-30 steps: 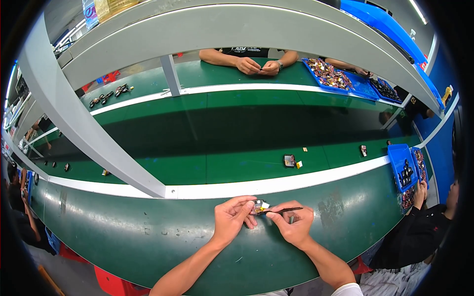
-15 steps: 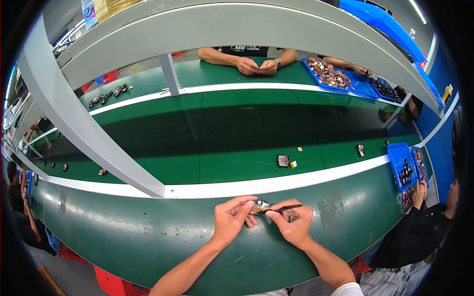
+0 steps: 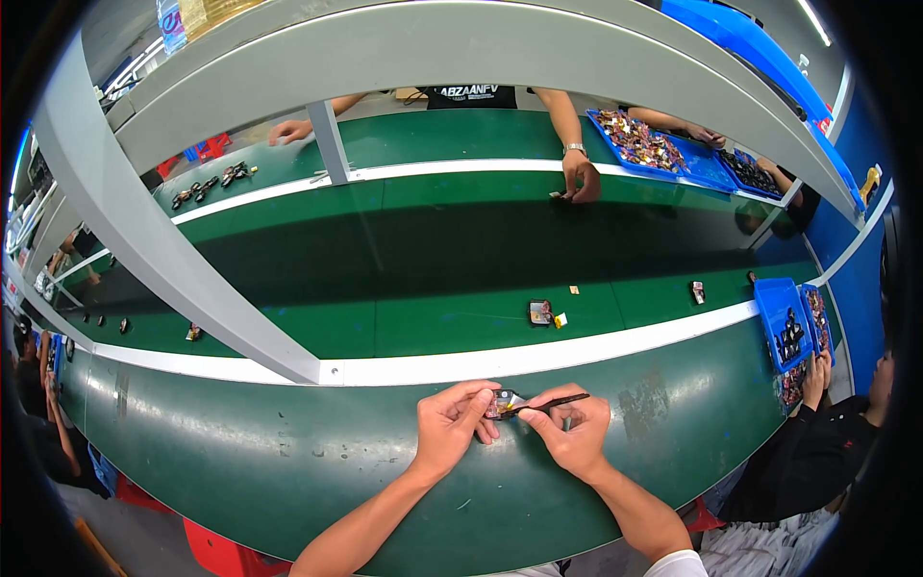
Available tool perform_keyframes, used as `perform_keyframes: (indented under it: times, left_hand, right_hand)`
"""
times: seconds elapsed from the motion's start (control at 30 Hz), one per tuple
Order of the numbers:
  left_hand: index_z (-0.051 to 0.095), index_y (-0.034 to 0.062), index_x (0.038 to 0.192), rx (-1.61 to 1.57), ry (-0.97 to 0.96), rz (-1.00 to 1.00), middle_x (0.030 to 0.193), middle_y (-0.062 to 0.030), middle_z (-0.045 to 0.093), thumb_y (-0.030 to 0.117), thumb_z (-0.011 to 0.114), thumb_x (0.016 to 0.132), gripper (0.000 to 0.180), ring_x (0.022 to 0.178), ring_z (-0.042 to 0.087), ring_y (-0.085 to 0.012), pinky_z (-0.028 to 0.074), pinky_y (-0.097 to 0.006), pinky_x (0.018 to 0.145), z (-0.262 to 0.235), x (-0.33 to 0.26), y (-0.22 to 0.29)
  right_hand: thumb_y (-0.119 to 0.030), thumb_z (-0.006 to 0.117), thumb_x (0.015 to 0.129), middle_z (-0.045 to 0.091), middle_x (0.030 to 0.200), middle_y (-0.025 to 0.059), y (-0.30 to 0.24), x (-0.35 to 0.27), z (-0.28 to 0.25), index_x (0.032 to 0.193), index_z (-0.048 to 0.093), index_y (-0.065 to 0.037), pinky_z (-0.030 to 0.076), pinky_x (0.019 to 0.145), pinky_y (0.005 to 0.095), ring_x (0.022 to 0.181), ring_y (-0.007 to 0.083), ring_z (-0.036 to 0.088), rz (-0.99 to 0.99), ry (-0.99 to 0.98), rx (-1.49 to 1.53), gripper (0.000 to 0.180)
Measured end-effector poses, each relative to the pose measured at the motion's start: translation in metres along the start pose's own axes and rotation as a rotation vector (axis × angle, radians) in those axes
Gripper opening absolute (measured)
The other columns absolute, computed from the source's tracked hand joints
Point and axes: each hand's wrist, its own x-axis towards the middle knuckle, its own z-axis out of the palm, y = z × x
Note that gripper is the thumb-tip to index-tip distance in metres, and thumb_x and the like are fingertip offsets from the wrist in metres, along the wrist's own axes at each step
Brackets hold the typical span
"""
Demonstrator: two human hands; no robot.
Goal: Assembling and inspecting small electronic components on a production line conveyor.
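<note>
My left hand (image 3: 445,429) pinches a small black-rimmed part (image 3: 502,402), my right hand (image 3: 575,435) grips a slim black tool (image 3: 560,401) against it; green tabletop (image 3: 385,481) beneath

Bare table (image 3: 317,462) lay open left of my left hand (image 3: 450,428) and right of my right hand (image 3: 575,433). Past them, the rail (image 3: 538,352) edged the belt (image 3: 442,332); the post (image 3: 139,226) barred the left, the beam (image 3: 461,53) spanned the far side, a tray (image 3: 776,297) the right end. A co-worker's hand (image 3: 581,181) reached over the belt's far edge.
</note>
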Motion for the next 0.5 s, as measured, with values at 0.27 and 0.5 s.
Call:
perform_keyframes:
  times: [0.27, 0.5]
  left_hand:
    - [0.069, -0.0049, 0.115, -0.001, -0.002, -0.008, 0.081, -0.0087, 0.069, 0.010, 0.060, 0.103, 0.021, 0.062, 0.067, -0.0135, 0.054, -0.025, 0.051, -0.0003, 0.0001, -0.0002]
    - [0.069, -0.0049, 0.114, -0.002, 0.000, -0.020, 0.080, -0.0087, 0.069, 0.009, 0.060, 0.102, 0.020, 0.061, 0.067, -0.0133, 0.053, -0.024, 0.051, 0.0008, -0.0005, 0.0004]
  right_hand:
    - [0.002, 0.082, 0.080, 0.062, 0.061, -0.0016, 0.0023, 0.0017, 0.0002, 0.090, 0.069, 0.003, 0.028, 0.045, 0.0189, 0.047, -0.0010, 0.044, -0.003, -0.046, 0.013, 0.015]
    - [0.003, 0.082, 0.080, 0.064, 0.063, -0.0014, 0.0035, 0.0020, -0.0014, 0.089, 0.069, 0.003, 0.029, 0.045, 0.0189, 0.048, -0.0011, 0.045, 0.000, -0.044, 0.022, 0.015]
